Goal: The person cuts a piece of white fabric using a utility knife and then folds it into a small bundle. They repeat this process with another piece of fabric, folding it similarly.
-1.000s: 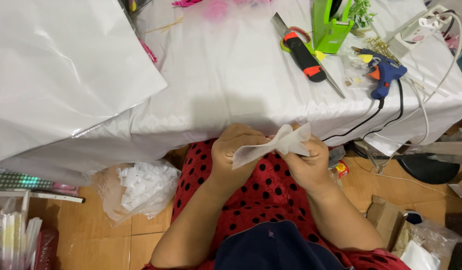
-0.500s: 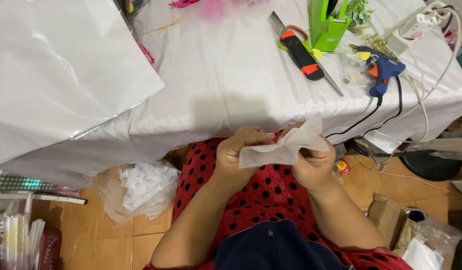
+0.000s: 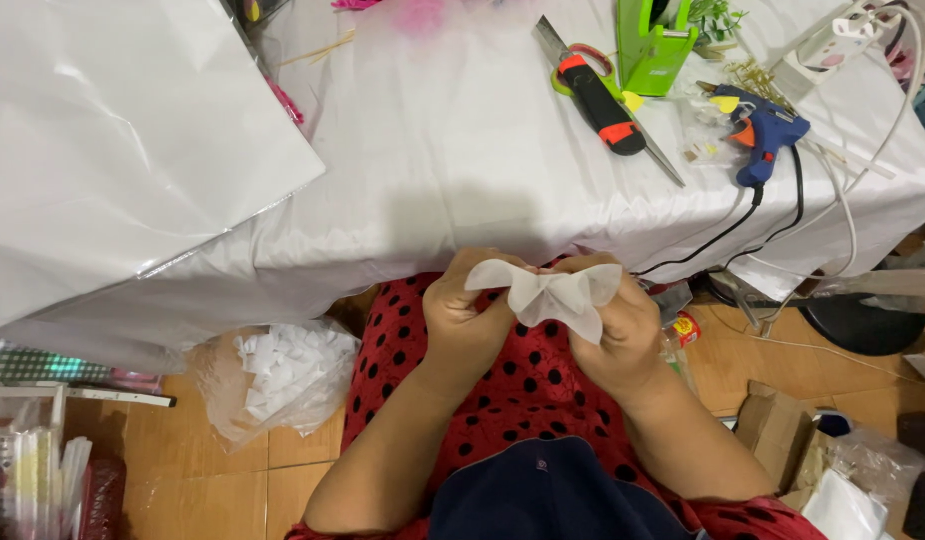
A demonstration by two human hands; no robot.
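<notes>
both hands, left hand (image 3: 468, 320) and right hand (image 3: 618, 330), pinch a thin, translucent white fabric piece (image 3: 551, 295), pleated at its middle like a bow, at centre frame below the white-draped worktop (image 3: 463, 150).

Bright, even light falls from above onto the cloth (image 3: 453, 150) in front of me, and my head throws a soft grey shadow on it just beyond my hands. The glossy sheet (image 3: 113, 150) left of that shadow catches pale glare along its folds, while the floor (image 3: 233, 470) below the cloth's edge sits dimmer and warmer. Everything is fairly sharp near the cloth's middle, though the cloth's far corners bend a little and things at the frame's lower edges go soft.
</notes>
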